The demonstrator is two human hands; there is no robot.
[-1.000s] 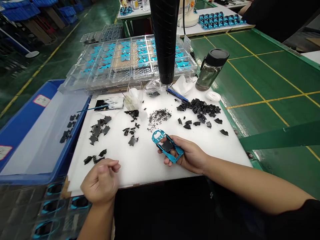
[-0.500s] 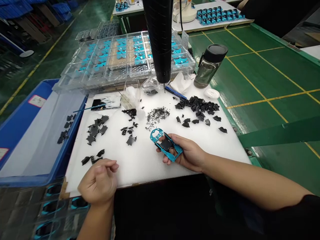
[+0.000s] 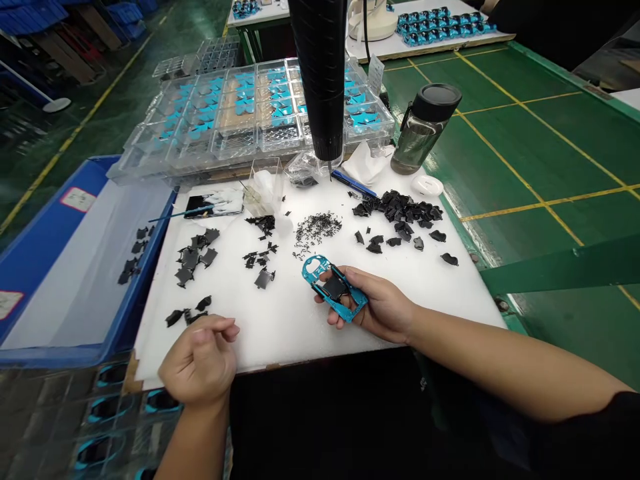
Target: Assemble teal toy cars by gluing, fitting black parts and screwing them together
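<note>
My right hand [image 3: 380,307] grips a blue metal chassis plate [image 3: 333,288] with a black part seated in its middle, held just above the white foam board [image 3: 300,320]. My left hand [image 3: 203,360] rests at the board's near left edge, fingers curled loosely together; whether anything is in them is hidden. A few black plastic bits [image 3: 186,315] lie just beyond it. A pile of tiny black screws [image 3: 317,228] sits behind the chassis.
A black electric screwdriver [image 3: 323,73] hangs over the board's far side. Black parts lie in heaps at right [image 3: 400,213] and left [image 3: 195,255]. Clear trays of blue parts [image 3: 250,113], a dark bottle [image 3: 425,130] and a blue bin [image 3: 75,260] surround the board.
Almost nothing has moved; the view shifted slightly. Both hands stay in place, the right still holding the blue chassis.
</note>
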